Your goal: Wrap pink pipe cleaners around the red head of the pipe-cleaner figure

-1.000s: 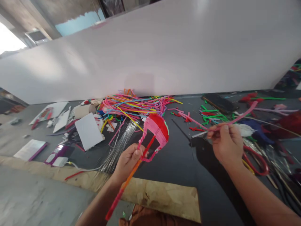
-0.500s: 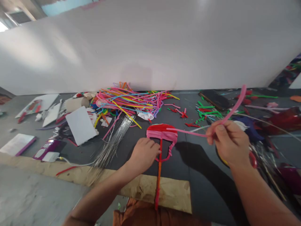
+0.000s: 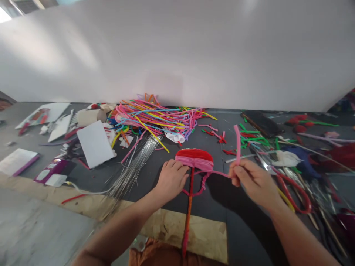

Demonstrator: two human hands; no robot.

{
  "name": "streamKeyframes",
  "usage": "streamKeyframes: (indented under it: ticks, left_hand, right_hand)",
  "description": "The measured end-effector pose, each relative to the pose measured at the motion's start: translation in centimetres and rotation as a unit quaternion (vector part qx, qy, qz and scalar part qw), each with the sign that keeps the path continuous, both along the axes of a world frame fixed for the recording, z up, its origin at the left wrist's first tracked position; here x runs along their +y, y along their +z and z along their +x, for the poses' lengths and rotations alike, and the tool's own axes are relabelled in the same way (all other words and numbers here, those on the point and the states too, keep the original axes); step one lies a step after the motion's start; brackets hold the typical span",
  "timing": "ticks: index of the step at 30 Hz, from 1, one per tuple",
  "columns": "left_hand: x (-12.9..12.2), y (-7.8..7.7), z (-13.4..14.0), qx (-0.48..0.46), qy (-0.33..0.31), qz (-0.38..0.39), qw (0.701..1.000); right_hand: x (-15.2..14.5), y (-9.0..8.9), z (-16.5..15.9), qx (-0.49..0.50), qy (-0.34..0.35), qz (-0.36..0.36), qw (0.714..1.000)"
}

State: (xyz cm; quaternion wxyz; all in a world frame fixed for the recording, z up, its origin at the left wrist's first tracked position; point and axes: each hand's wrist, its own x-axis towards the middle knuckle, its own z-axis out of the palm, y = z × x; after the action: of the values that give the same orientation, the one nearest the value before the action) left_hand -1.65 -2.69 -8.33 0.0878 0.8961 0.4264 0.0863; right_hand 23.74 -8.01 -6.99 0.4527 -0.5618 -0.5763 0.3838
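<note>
A flower-like piece made of pipe cleaners (image 3: 194, 159) lies on the dark table, red and pink bands at its top, a twisted pink loop below and a long red-to-orange stem running toward me. My left hand (image 3: 172, 179) covers its left side, fingers bent over the edge and gripping it; the loop's left part is hidden. Between the fingertips of my right hand (image 3: 252, 181) is a pink pipe cleaner (image 3: 237, 144). One end of it sticks up above the hand, and the other stretches left across the loop, just under the pink band.
Behind lies a heap of coloured pipe cleaners (image 3: 158, 116), with a bundle of thin wires (image 3: 135, 171) to its left front. Red-handled scissors (image 3: 307, 203), a dark phone (image 3: 262, 123) and short green pieces (image 3: 253, 139) are on the right. A white card (image 3: 95, 144) stands left.
My right hand has moved left and toward me with the pink pipe cleaner, whose left part now passes lower, across the loop. My left hand has shifted slightly up along the piece.
</note>
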Motion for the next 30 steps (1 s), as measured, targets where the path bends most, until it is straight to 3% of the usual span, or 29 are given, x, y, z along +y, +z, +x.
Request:
streamKeyframes:
  ticks: [5, 9, 21, 26, 30]
  left_hand:
    - [0.0, 0.0, -0.1, -0.005, 0.001, -0.007, 1.000]
    - [0.0, 0.2, 0.0, 0.003, -0.005, -0.008, 1.000]
    - [-0.5, 0.6, 1.2, 0.068, -0.003, 0.011, 0.998]
    - [-0.6, 0.3, 1.4, 0.097, 0.016, 0.020, 0.995]
    - [0.0, 0.0, 0.5, 0.041, 0.042, 0.027, 0.998]
  right_hand:
    - [0.3, -0.8, -1.3, -0.014, 0.034, -0.044, 0.998]
    - [0.4, -1.0, -1.0, -0.008, 0.003, -0.030, 1.000]
    - [0.0, -0.8, -1.5, -0.014, 0.017, -0.007, 1.000]
    - [-0.1, -0.6, -1.3, -0.030, -0.022, 0.028, 0.999]
    - [0.2, -0.4, -1.2, -0.017, -0.070, 0.034, 0.997]
